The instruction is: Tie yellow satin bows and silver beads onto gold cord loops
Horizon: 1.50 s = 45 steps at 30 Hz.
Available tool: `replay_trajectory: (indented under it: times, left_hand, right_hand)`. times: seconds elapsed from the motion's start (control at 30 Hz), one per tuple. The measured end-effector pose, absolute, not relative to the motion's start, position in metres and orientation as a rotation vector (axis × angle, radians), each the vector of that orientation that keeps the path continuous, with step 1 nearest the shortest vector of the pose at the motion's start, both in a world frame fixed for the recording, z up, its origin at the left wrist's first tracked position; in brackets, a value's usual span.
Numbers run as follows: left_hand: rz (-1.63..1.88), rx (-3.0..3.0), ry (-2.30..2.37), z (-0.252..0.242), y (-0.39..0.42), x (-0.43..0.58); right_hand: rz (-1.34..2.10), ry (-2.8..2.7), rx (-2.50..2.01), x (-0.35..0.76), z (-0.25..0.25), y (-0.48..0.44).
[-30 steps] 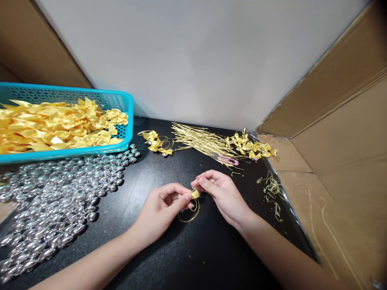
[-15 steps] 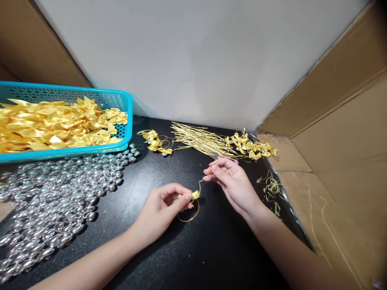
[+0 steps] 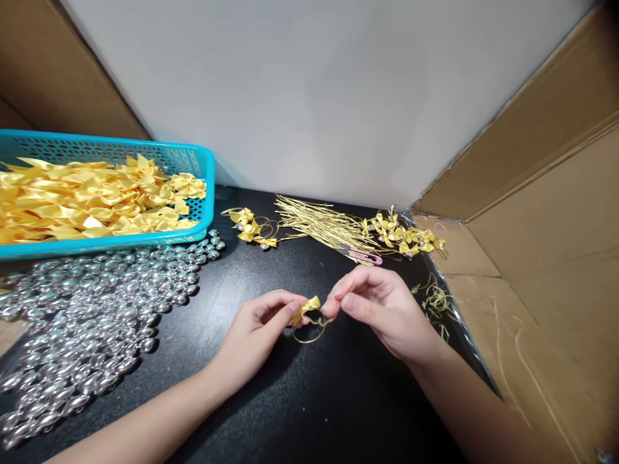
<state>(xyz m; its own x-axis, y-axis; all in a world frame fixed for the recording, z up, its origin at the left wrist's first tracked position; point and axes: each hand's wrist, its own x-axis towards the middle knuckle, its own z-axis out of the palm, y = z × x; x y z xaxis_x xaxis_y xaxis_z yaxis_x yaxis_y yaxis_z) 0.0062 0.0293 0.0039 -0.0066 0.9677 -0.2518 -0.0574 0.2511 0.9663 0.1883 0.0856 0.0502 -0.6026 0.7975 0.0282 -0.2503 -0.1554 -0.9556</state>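
1. White first: the back is filled by a tall panel (image 3: 290,96), edged on both sides by brown cardboard (image 3: 546,167).
2. Below it, a black bench (image 3: 309,406) is seen, its surface lit to a sheen near the left hand.
3. At the far left, a turquoise basket (image 3: 209,193) is placed, heaped with yellow bows (image 3: 97,200).
4. Right in front of the basket, a broad spread of silver beads (image 3: 106,322) is laid out.
5. Now the hands! The right hand (image 3: 391,316) is held in mid-bench, its grip pinched on a thin cord; the left hand (image 3: 261,322) is turned towards it, and by its grip a bow is clasped between thumb and fingers.
6. Beyond them, gold ties (image 3: 324,222) are bundled at the panel's foot, flanked by a larger cluster of beaded bows (image 3: 409,241) on the right and a smaller group (image 3: 249,229) on the left.
7. By the bench's right edge, thin strands (image 3: 436,298) are tangled.
8. A pink looped object (image 3: 372,258) is partly covered by the ties.
9. And in the middle, the gold cord (image 3: 309,341) is curved beneath the yellow bow (image 3: 312,303), which is held up between the hands, nearer the left.
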Motion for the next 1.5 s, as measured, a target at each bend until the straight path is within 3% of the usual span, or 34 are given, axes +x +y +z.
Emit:
replay_trajectory:
  times: [0.1,0.33,0.53,1.23,1.4,1.5]
  left_hand:
    - [1.05,1.012,1.304,0.003,0.029,0.006]
    - [1.132,1.16,1.295,-0.002,0.027,0.006]
    - [1.148,1.196,1.286,0.002,0.026,0.008]
    - [1.053,0.931,1.305,0.003,0.03,0.005]
    - [1.193,0.846,1.274,0.005,0.031,0.002]
    - [1.234,0.817,1.252,0.004,0.03,0.001]
  right_hand:
    - [1.85,-1.507,-0.679,0.188,0.053,0.082]
    - [1.38,-1.91,-0.997,0.181,0.045,0.084]
    - [1.265,-1.948,-1.068,0.179,0.032,0.086]
    - [1.416,-1.606,-1.095,0.171,0.014,0.083]
    - [1.911,-1.327,-1.132,0.167,0.013,0.08]
    - [2.0,-1.168,-1.114,0.164,0.011,0.077]
